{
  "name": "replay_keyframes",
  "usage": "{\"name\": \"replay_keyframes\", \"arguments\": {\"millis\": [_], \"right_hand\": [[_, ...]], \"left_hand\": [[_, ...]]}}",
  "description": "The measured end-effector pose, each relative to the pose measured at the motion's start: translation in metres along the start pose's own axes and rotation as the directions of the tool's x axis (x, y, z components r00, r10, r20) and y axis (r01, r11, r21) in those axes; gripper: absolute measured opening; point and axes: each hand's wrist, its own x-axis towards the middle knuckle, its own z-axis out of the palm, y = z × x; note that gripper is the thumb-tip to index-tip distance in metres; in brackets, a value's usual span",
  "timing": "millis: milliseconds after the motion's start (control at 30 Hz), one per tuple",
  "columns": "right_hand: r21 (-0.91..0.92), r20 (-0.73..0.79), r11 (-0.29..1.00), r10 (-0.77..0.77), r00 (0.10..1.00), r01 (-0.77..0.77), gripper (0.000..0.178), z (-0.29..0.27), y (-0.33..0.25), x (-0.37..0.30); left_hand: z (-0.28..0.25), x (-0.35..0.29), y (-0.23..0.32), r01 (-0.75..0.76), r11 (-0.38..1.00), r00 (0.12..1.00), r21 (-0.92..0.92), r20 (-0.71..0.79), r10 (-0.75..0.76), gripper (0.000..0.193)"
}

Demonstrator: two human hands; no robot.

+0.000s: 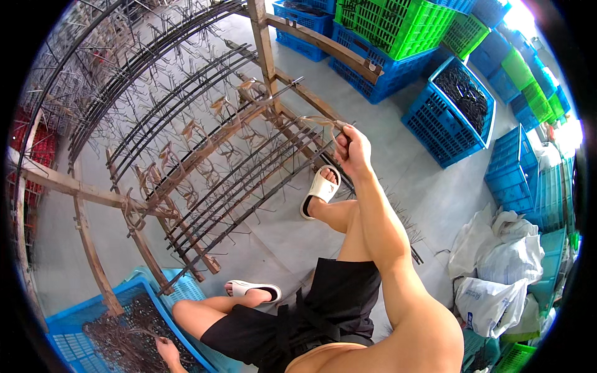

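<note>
My right hand [353, 151], raised at the right end of a wooden rack [267, 56], is closed on a thin, brown, curved piece [323, 121]. Its fingers partly hide that piece, which lies against the end of a dark rod. At the lower left, my left hand [168, 352] reaches over a blue crate [59, 326] full of tangled dark, thin pieces [127, 326]. The fingers are pinched around a thin brown strand [146, 333] at the pile's edge. Similar brown curved pieces [189, 130] hang along the rack's middle bar.
Dark rods [249, 208] with many thin wire hooks span the rack in front of my feet. A blue crate [444, 118] of black pieces stands at the right. Green and blue crates [385, 28] are stacked behind, and white sacks [497, 273] lie at the lower right.
</note>
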Motion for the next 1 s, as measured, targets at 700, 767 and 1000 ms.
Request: {"name": "replay_keyframes", "arguments": {"millis": [700,767,1000], "right_hand": [[-0.629,0.131,0.722,-0.268,0.955,0.289,0.020,0.008,0.010,-0.015],[-0.655,0.129,0.693,-0.288,0.949,0.300,0.021,0.008,0.009,-0.014],[-0.649,0.157,0.689,-0.292,0.944,0.321,0.020,0.009,0.020,-0.020]], "left_hand": [[-0.028,-0.011,0.019,0.174,0.645,0.982,-0.744,0.080,-0.174,0.021],[-0.038,-0.013,0.019,0.136,0.680,0.986,-0.720,0.034,-0.162,0.024],[-0.057,-0.048,0.054,-0.031,0.591,0.977,-0.806,-0.150,-0.154,0.026]]}}
